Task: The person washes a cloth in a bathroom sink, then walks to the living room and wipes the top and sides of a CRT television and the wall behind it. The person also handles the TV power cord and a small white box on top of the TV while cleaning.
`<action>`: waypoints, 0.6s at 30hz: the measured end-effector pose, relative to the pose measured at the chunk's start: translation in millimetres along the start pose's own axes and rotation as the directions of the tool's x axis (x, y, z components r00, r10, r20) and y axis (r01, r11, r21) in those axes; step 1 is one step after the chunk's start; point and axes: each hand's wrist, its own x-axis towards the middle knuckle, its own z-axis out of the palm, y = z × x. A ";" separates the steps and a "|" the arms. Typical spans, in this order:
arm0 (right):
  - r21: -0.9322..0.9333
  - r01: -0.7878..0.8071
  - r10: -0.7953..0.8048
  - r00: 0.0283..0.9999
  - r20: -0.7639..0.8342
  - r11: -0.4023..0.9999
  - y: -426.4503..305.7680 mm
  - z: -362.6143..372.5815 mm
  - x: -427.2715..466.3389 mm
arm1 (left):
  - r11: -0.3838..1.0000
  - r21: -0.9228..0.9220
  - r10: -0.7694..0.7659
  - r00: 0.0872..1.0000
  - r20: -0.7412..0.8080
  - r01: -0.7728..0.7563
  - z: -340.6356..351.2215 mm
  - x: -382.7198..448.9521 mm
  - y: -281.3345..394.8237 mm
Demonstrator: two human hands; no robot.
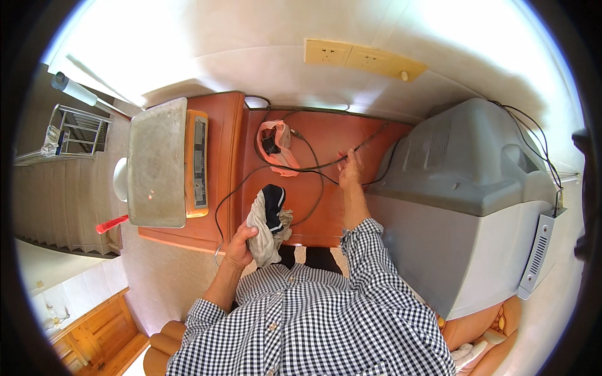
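Observation:
My left hand (242, 244) grips a bunched light grey cloth (264, 242) with a dark, white-striped part (273, 207), held low over the near edge of the reddish-brown wooden cabinet top (305, 211). Farther right, my right hand (350, 169) has a black cable (324, 165) at its fingertips, raised above the wood; whether the fingers are closed around it is hard to tell. The cable runs left past a pink plastic bag (282, 145) with a black adapter (270, 144) inside. A cable connector (296, 133) lies beside the bag.
A large grey CRT television (437, 164) stands at right, with a slim silver box (541, 254) beside it. On the left is a weighing scale (157, 164) with a metal platform. Wall sockets (364, 59) are above; stairs (61, 202) lie at far left.

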 end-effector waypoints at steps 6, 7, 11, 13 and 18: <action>-0.129 0.498 -0.440 0.840 0.317 0.858 -17.1 22.9 -65.4 | 0.993 -0.119 0.005 0.998 0.065 0.003 -4.0 -0.8 9.4; -0.202 0.581 -0.483 0.788 0.381 0.788 -19.1 23.9 -80.1 | 0.991 -0.134 0.011 0.997 0.081 0.000 -4.9 -0.3 12.6; -0.247 0.657 -0.434 0.689 0.580 0.713 -5.3 30.9 -140.5 | 0.990 -0.136 0.056 0.994 0.089 -0.044 -2.6 5.5 38.6; -0.274 0.705 -0.393 0.626 0.674 0.654 8.9 38.4 -163.2 | 0.988 -0.137 0.089 0.992 0.095 -0.076 4.0 9.4 59.2; -0.273 0.817 -0.389 0.500 0.774 0.508 26.4 58.9 -189.5 | 0.958 -0.287 0.088 0.959 0.271 -0.007 44.4 21.0 112.0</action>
